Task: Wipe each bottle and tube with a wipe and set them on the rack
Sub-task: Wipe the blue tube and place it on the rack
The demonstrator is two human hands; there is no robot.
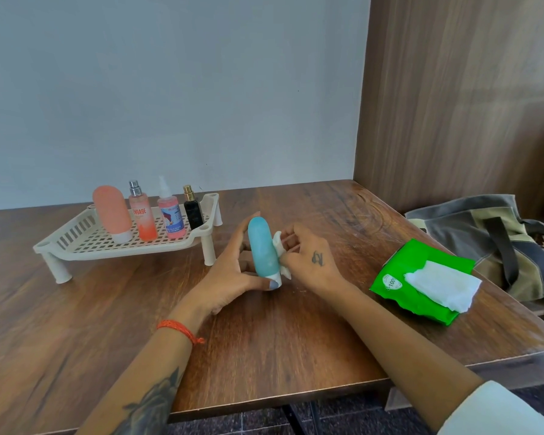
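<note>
Risks, my read: the tube (262, 248) stands cap-down, upright with a slight lean, and only the left hand (233, 274) steadies it; the thumb sits low by the white cap, fingers reach up behind toward the rounded top; that looks like a loose cradle, not a firm clamp; a hard sideways rub from the wipe (280, 251) could tip or squirt the tube out, since a damp smooth skin will likely be slippery; if it goes left it could roll toward the rack (76, 243); rack stands on thin legs and already carries four upright items, so a knock might topple them; free slot for this tube looks to be at the rack's right end, next to the black bottle (193, 211), tight enough that a careless set-down could clip it; wipe is bunched small, so coverage of the tube's far side is doubtful unless the tube gets turned.

Layout: tube is above the worktop (296, 340) centre, between both hands; left hand touches its left side and base, holding it; right hand (311, 259) is just beside its right side, fingertips pinching the wipe against the tube's wall; cannot tell if the cap rests on the worktop or is lifted; rack is near, to the left and behind; green wipe pack (390, 287) lies well apart to the right, one sheet pulled out on top.
</note>
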